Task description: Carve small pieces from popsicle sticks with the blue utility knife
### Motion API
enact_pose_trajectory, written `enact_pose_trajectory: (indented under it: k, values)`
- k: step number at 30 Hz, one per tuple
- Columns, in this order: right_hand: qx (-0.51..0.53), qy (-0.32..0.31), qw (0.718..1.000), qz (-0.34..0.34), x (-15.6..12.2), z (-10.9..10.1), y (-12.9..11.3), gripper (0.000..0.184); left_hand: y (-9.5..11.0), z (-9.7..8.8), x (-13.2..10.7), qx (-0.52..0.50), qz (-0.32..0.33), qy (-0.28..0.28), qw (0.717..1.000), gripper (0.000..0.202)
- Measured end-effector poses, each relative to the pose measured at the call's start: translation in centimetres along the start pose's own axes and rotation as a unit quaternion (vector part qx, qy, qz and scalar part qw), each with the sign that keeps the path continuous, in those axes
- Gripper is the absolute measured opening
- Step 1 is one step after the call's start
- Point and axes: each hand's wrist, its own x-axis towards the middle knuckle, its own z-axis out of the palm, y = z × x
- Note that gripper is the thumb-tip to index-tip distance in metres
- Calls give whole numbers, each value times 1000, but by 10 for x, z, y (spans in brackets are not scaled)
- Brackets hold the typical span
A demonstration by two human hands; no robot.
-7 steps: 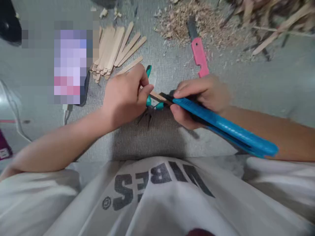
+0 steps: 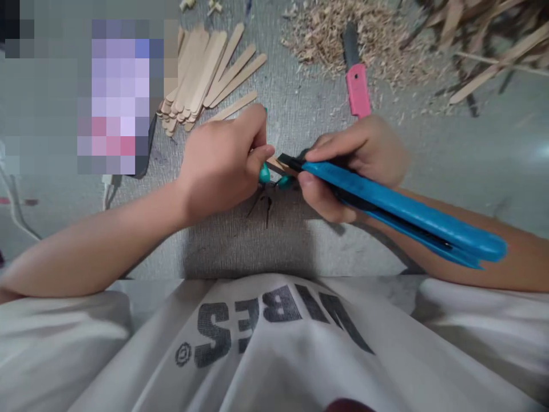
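My left hand [image 2: 223, 163] is closed, pinching a narrow wooden craft stick [image 2: 277, 165] between thumb and fingers. In my right hand [image 2: 364, 151] is a blue box cutter [image 2: 398, 200], its handle slanting back along my forearm. The cutter's dark blade lies against the stick, just right of my left thumb. Directly below the stick, a teal-handled tool [image 2: 264, 174] rests on the table, with thin dark prongs pointing toward me. My left hand covers much of it, so its kind is unclear.
A fan of craft sticks [image 2: 197, 74] lies beyond my left hand. A pink-handled knife [image 2: 358, 91] touches a heap of wood shavings [image 2: 313, 40]. Wood strips [image 2: 484, 74] are piled at far right. A blurred-out phone with a white cable [image 2: 107, 189] is at left.
The camera view has shifted slightly, moving the table items up and to the right. The blade sits a little closer to my left thumb. Both grips stay the same.
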Motion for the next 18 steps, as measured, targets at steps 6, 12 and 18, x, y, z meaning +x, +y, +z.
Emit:
enact_pose_trajectory:
  k: [6,12,18]
  values:
    - [14,88,992,-94,13,17,9,29,0,-5,1,-12,20,0,1000,15]
    - [1,63,995,-72,11,16,9,31,4,-8,2,5,-5,-31,999,11]
    - [-1,27,993,-117,15,8,14,31,3,-10,4,9,5,-42,999,18]
